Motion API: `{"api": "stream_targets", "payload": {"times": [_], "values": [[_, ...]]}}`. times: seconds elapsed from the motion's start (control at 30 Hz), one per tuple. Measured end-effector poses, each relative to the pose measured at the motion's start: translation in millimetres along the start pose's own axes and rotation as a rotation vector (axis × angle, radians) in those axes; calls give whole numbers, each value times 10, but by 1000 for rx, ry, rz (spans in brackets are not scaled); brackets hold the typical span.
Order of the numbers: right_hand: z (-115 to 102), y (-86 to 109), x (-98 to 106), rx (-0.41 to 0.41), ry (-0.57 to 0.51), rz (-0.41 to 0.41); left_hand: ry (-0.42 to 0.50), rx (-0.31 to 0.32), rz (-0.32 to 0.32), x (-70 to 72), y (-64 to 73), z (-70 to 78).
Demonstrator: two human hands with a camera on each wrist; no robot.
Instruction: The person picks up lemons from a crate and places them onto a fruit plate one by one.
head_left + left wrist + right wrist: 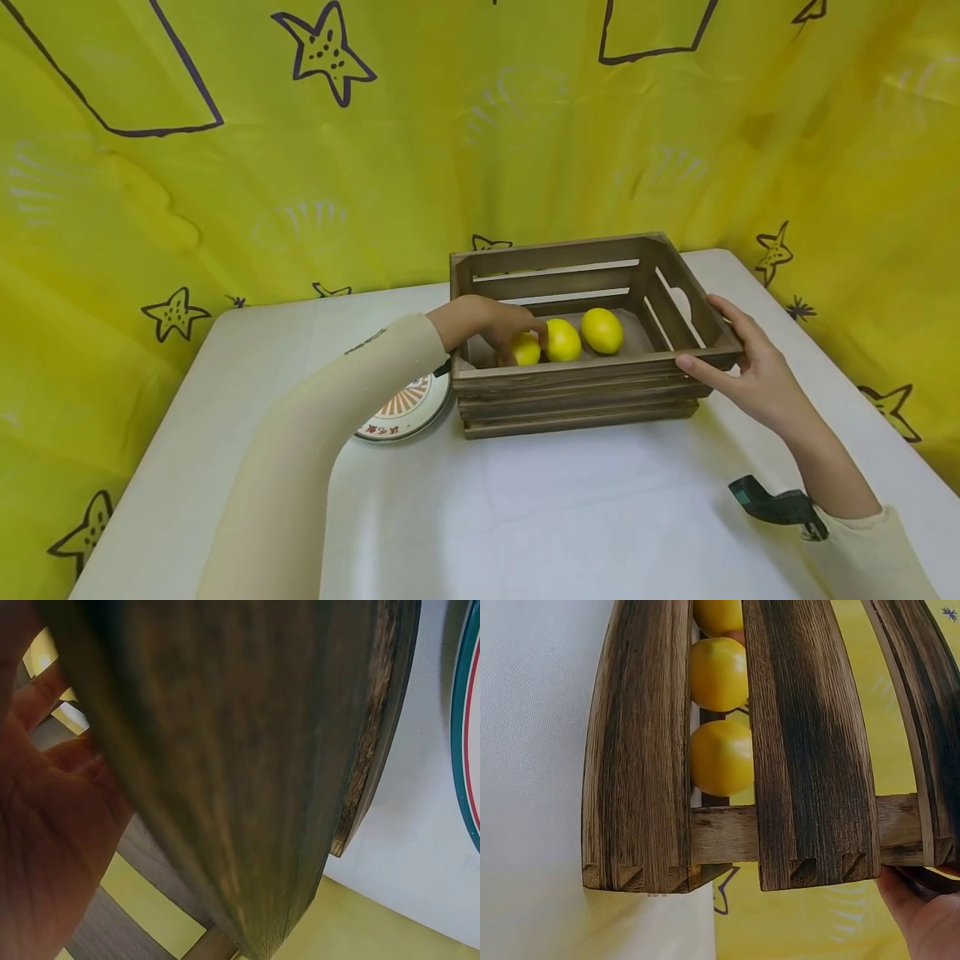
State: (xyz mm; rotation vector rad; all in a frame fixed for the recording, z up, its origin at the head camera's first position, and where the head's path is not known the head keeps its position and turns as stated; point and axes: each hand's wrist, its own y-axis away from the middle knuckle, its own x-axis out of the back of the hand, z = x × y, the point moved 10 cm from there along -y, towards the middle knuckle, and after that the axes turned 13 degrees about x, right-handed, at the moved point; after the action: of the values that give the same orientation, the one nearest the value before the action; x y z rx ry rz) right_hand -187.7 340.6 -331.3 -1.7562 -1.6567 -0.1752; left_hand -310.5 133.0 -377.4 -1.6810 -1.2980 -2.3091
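Note:
A brown slatted wooden crate (577,392) stands on the table, with three yellow lemons in view inside. My left hand (495,323) reaches over the crate's left end, its fingers curled around the leftmost lemon (527,350). The middle lemon (562,340) lies right beside those fingers, and another lemon (602,331) sits farther right. In the left wrist view the crate's end wall hides most of what the fingers hold. At the crate's right front corner, my right hand (757,375) grips the rim, thumb along the front edge and fingers on the right end.
A round plate (401,417) with red characters and a dark rim lies left of the crate, partly under my left forearm. The white-covered table (525,517) backs onto a yellow curtain (420,167) with star drawings. Dark straps circle the wrists.

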Motion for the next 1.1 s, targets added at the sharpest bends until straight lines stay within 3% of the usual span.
{"api": "stream_targets", "payload": {"times": [0.4, 0.6, 0.87, 1.1], "values": [[-7, -12, 8, 8, -5, 14, 83, 9, 44, 88, 48, -19], [1, -12, -2, 1, -2, 6, 81, 25, 78, 111, 75, -49], [-8, -13, -7, 0, -9, 6, 51, 1, 189, 227, 182, -4], [-1, -21, -6, 5, -10, 6, 37, 4, 235, 272, 243, -9]]}}
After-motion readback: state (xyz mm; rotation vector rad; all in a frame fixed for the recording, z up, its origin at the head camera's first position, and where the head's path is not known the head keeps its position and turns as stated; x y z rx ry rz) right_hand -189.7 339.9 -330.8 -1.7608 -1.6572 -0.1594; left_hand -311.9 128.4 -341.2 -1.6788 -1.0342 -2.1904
